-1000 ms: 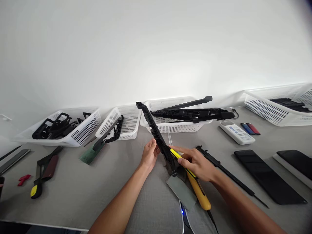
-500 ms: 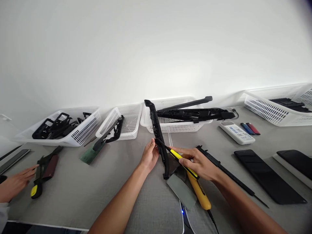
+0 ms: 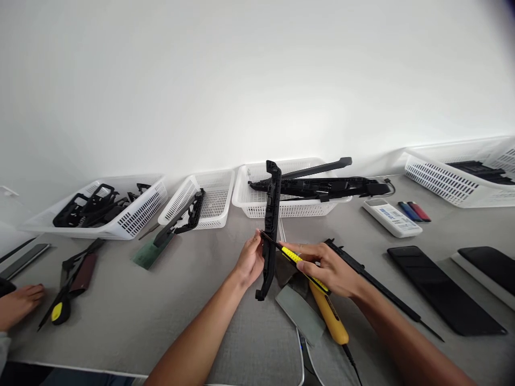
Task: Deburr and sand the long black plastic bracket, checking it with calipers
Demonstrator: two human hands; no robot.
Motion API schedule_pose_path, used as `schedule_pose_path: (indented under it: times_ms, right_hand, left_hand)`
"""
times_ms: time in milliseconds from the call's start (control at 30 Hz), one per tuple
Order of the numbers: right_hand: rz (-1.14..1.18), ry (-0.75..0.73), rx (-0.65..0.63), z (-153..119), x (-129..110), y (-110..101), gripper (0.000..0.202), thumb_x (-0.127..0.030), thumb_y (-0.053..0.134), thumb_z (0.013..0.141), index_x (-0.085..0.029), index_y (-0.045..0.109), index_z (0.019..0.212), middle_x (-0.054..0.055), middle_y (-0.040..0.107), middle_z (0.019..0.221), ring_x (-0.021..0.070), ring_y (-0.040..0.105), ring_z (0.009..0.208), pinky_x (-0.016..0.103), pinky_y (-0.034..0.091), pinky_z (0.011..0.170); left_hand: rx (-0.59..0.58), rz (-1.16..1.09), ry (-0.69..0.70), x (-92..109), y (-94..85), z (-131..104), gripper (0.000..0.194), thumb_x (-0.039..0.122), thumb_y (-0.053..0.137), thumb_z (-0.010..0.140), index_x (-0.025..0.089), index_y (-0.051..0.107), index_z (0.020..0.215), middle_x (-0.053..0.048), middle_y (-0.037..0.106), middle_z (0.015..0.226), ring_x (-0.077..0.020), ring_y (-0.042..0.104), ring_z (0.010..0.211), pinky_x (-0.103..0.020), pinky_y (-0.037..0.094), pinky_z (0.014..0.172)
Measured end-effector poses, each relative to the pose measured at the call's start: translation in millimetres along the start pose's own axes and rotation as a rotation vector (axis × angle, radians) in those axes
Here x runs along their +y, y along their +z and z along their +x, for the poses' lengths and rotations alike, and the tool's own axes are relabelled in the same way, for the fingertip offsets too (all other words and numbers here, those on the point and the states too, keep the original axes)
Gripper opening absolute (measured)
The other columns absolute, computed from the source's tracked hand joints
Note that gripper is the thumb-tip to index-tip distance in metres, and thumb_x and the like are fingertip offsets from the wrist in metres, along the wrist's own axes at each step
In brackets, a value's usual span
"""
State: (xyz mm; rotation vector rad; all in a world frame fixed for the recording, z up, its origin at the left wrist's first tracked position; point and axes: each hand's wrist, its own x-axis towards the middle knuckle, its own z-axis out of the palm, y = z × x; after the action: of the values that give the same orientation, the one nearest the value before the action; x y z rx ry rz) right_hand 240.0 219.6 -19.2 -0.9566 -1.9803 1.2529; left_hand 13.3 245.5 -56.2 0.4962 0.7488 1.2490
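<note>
My left hand is closed around the side of a long black plastic trim piece, which stands nearly upright in front of me. In my right hand is a yellow-and-black utility knife. Its blade reaches the trim piece close to my left thumb; whether it is cutting in, I cannot tell. Below my right hand lie a yellow corded tool and a grey-green flat block. A long black strip rests beside my right forearm.
White baskets line the wall; the middle one and the left one hold black plastic parts. A white meter-like device, two lighters and a black phone-like slab are at right. A co-worker's hand rests at far left.
The trim piece has turned more upright, its top swinging right and its bottom left. My knife hand has barely moved. The co-worker's hand has drawn back from the black parts beside it.
</note>
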Motion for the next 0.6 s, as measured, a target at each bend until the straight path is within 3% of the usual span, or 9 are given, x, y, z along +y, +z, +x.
schedule_pose_path:
  times_ms: [67, 233, 600]
  right_hand:
    - [-0.001, 0.001, 0.003, -0.1, -1.3, -0.6, 0.056, -0.049, 0.059, 0.102, -0.019, 0.071, 0.147, -0.002, 0.055, 0.068, 0.0139, 0.034, 0.064, 0.025, 0.029, 0.056]
    - [-0.002, 0.008, 0.035, -1.0, -0.4, -0.9, 0.057, -0.05, 0.061, 0.101, -0.019, 0.071, 0.147, -0.003, 0.057, 0.063, 0.0147, 0.042, 0.062, 0.024, 0.036, 0.056]
    - [-0.034, 0.001, 0.009, -1.5, 2.0, -4.9, 0.054, -0.053, 0.062, 0.101, -0.02, 0.076, 0.141, 0.003, 0.077, 0.082, 0.0222, 0.06, 0.075, 0.03, 0.049, 0.066]
  left_hand:
    - [-0.001, -0.012, -0.007, 0.8, 0.3, -0.5, 0.041, 0.048, 0.097, 0.074, 0.017, 0.073, 0.084, 0.0, 0.072, 0.079, -0.0145, 0.066, 0.07, -0.025, 0.053, 0.068]
    - [0.004, -0.023, -0.042, 1.0, -1.1, -1.0, 0.04, 0.048, 0.098, 0.073, 0.018, 0.073, 0.084, 0.001, 0.07, 0.076, -0.0132, 0.063, 0.064, -0.025, 0.051, 0.063]
    - [0.046, 0.018, -0.008, 3.6, -6.6, 3.1, 0.033, 0.043, 0.094, 0.079, 0.019, 0.072, 0.088, -0.001, 0.071, 0.077, -0.0168, 0.067, 0.068, -0.027, 0.053, 0.064]
